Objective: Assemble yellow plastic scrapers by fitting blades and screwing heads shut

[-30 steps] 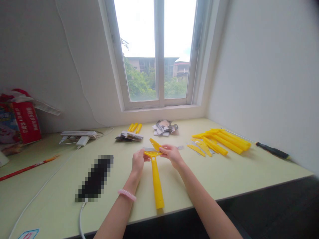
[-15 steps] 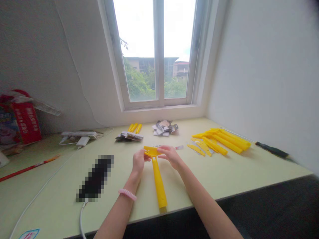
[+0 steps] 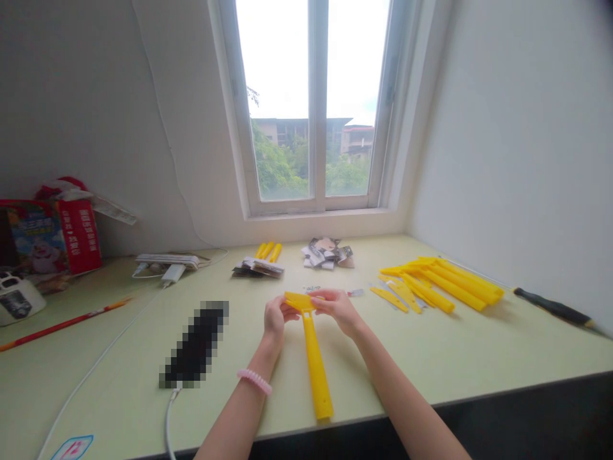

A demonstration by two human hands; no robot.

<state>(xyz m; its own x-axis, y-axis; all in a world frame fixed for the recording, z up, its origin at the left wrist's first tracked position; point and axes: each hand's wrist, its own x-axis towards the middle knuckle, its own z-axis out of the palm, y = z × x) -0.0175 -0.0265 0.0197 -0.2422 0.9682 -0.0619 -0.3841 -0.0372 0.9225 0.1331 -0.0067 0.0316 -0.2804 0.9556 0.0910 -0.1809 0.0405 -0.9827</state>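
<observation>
A yellow plastic scraper (image 3: 317, 370) with a wide head and a long handle lies in front of me, its handle pointing toward the table's near edge. My left hand (image 3: 275, 317) grips the left end of the head with bent fingers. At the right end, my right hand (image 3: 338, 310) pinches the head between thumb and fingers. My fingers partly cover the head, so how its parts fit together is hard to see. To the right lie several flat yellow pieces (image 3: 390, 299) beside a pile of yellow scrapers (image 3: 460, 284).
A phone-like pixelated black object (image 3: 195, 345) with a white cable lies left. Behind are small packets (image 3: 328, 254), yellow handles (image 3: 269, 251) and dark packs (image 3: 258, 267). A power strip (image 3: 167, 260), red stick (image 3: 62, 326) and black-handled screwdriver-like tool (image 3: 550, 306) flank them.
My view has shifted, so everything sits slightly farther right and lower. Both hands stay on the scraper's head, where yellow parts at the left end now appear closer together.
</observation>
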